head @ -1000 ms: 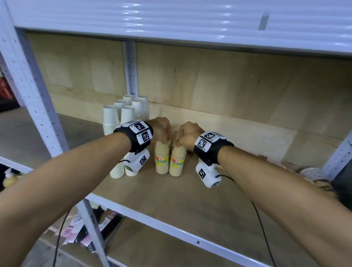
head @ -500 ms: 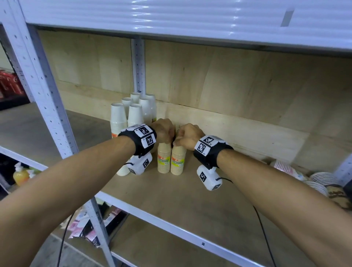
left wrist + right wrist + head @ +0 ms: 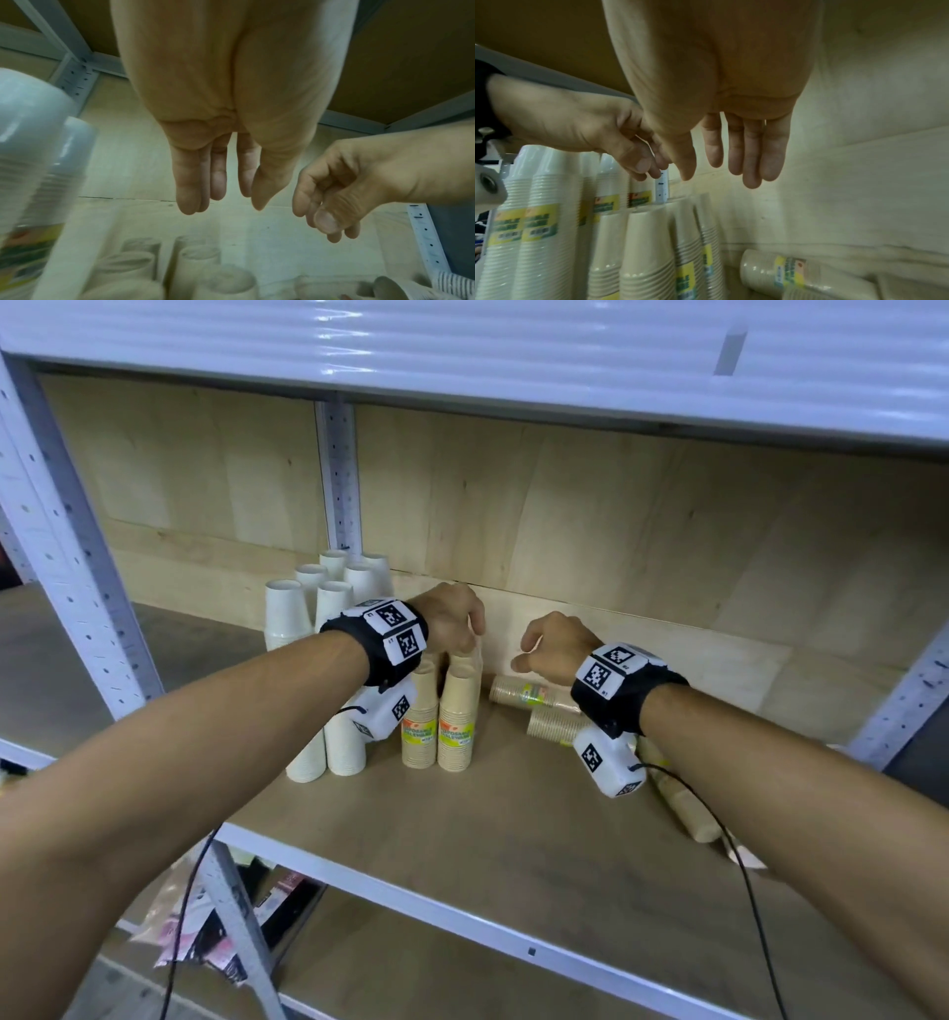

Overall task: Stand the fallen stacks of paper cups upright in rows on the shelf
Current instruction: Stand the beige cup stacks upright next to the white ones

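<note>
Two wrapped stacks of brown paper cups (image 3: pixel 456 716) stand upright side by side on the shelf board (image 3: pixel 513 845), right of several upright white stacks (image 3: pixel 287 629). My left hand (image 3: pixel 475 634) hovers at the top of the right brown stack; in the left wrist view its fingers (image 3: pixel 218 182) hang straight and hold nothing. My right hand (image 3: pixel 524 660) is apart from the stacks, to their right, with straight empty fingers (image 3: pixel 750 162) in the right wrist view. Fallen brown stacks lie below it: one (image 3: pixel 529 693) by the back wall, one (image 3: pixel 557 726) under the wrist, one (image 3: pixel 683 803) nearer the front.
A metal upright (image 3: pixel 339 480) stands behind the white stacks and another post (image 3: pixel 67 557) at the front left. The upper shelf (image 3: pixel 462 346) hangs low overhead. Striped cups (image 3: pixel 449 284) lie at the far right. Bare board stretches in front of the stacks.
My right hand has let go of the right brown stack and moved off to the right. My left hand has opened above the stacks, which stay upright.
</note>
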